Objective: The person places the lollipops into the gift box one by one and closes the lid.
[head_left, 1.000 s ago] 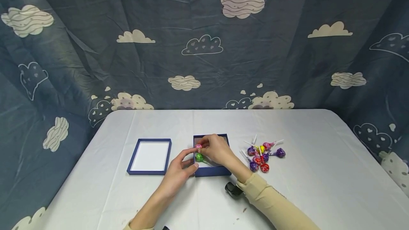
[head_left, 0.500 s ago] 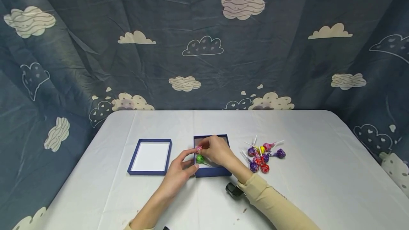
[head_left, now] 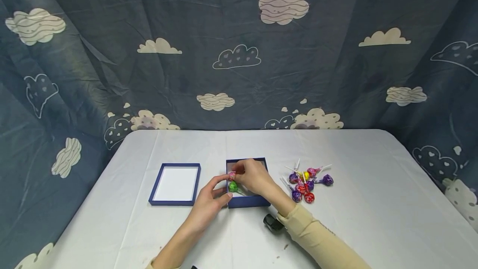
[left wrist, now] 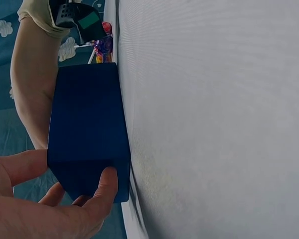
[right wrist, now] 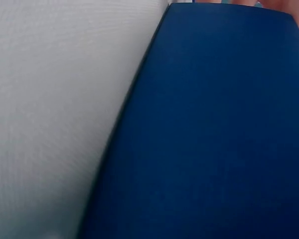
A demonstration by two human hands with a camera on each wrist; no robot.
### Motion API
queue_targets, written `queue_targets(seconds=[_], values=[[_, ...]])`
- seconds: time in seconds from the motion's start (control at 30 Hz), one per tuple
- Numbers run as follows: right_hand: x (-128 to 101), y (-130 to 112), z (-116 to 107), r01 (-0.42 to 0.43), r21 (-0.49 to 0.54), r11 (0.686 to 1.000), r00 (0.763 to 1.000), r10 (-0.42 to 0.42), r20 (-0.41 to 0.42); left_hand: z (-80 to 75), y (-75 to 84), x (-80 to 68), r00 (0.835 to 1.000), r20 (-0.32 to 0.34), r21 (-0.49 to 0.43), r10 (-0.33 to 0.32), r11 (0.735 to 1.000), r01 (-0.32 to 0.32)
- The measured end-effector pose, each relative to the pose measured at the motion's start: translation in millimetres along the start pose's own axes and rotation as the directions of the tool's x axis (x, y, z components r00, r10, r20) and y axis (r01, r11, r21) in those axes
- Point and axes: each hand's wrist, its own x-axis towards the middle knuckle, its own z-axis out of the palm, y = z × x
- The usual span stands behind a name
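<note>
Pinching a pink lollipop (head_left: pixel 232 175) with my right hand (head_left: pixel 255 176) over the left side of the open blue box (head_left: pixel 248 201) – a green lollipop (head_left: pixel 233 186) lies inside just below it. My left hand (head_left: pixel 207 201) holds the box's near-left corner, thumb and fingers curled around it. Loose lollipops (head_left: pixel 306 181) lie right of the box, the lid (head_left: pixel 175 184) left – all on the white table (head_left: pixel 373 186)
</note>
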Motion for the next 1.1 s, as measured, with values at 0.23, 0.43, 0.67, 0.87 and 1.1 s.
queue_targets(seconds=[0.23,0.43,0.67,0.87,1.1], values=[[-5,-4,-8,0.007,0.012,1.0,1.0,-0.007,-0.005,-0.6,0.6,-0.7,1.0,0.008,-0.003,-0.002,1.0,0.002],[-9,-8,-19,0.027,0.069,0.997,1.0,-0.026,-0.016,-1.4,0.4,-1.1,1.0,0.011,0.001,-0.003,1.0,0.003],[-17,-9,-35,0.024,0.13,0.991,1.0,-0.022,-0.016,-1.3,-1.0,0.0,1.0,0.014,0.017,0.004,1.0,-0.005],[-26,-6,-51,0.052,0.154,0.987,0.998,-0.046,-0.043,-2.0,-1.3,0.3,1.0,0.012,0.034,0.005,0.999,-0.006],[-39,-1,-72,0.073,0.149,0.986,0.996,-0.065,-0.061,-2.6,-2.6,1.7,1.0,0.024,0.024,-0.011,1.0,0.011]])
